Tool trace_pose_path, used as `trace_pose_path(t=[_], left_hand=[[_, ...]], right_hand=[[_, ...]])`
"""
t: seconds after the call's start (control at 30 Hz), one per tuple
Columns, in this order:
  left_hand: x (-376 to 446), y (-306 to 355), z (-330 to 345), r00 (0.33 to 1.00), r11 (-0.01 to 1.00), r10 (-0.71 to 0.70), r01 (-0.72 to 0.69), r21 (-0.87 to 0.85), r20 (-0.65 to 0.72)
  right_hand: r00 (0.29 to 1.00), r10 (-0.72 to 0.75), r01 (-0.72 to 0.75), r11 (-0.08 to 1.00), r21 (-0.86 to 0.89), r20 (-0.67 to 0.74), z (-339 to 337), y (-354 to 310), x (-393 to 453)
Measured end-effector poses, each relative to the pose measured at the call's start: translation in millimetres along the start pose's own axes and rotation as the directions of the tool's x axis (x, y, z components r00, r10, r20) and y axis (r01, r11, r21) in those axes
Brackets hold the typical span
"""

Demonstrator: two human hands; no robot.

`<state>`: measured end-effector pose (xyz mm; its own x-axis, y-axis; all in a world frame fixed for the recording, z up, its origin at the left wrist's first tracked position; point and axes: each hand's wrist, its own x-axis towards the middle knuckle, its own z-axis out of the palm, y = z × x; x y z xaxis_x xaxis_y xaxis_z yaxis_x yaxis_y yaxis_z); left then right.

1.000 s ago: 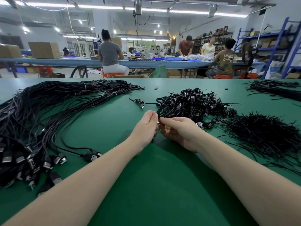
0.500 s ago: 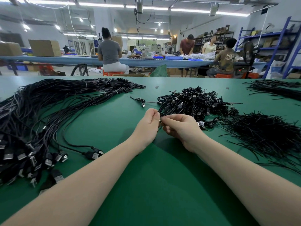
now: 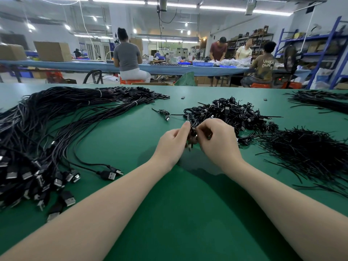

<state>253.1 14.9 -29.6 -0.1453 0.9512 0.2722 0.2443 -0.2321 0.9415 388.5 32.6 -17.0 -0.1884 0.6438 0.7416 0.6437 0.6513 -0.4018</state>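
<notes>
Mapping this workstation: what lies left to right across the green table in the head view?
Bundle of long USB cables → left hand → small coiled cable both hands pinch → right hand → heap of black ties.

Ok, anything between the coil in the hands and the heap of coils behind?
Nothing visible. The left hand and right hand both pinch the cable coil, and the heap of coils lies right behind it.
</notes>
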Motion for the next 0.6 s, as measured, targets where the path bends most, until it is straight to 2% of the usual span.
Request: trace_pose_path(t=[0.1, 0.17, 0.23, 0.5, 0.6], left_hand=[[-5.5, 3.8, -0.8, 0.979, 0.979, 0.186, -0.191, -0.068, -0.079], [-8.9, 8.2, -1.7, 0.968, 0.965, 0.247, -0.249, -0.078, -0.035], [-9.6, 8.0, -1.0, 0.972, 0.964, 0.236, -0.235, -0.127, -0.010], [-5.0, 5.9, -2.7, 0.985, 0.961, 0.156, -0.168, -0.219, -0.072], [-4.9, 5.7, -4.9, 0.994, 0.959, 0.088, -0.101, -0.266, -0.062]], right_hand=[[0.999, -0.020, 0.021, 1.000, 0.011, -0.028, 0.9, 0.1, -2.0], [1.000, -0.012, 0.013, 1.000, 0.017, -0.025, 3.1, 0.1, -2.8], [0.999, -0.024, 0.024, 1.000, 0.020, -0.023, 4.3, 1.0, -3.7], [0.987, -0.153, 0.157, 0.985, -0.070, 0.056, 1.3, -3.9, -3.7], [0.982, -0.170, 0.178, 0.979, -0.100, 0.082, 1.5, -5.0, -2.8]])
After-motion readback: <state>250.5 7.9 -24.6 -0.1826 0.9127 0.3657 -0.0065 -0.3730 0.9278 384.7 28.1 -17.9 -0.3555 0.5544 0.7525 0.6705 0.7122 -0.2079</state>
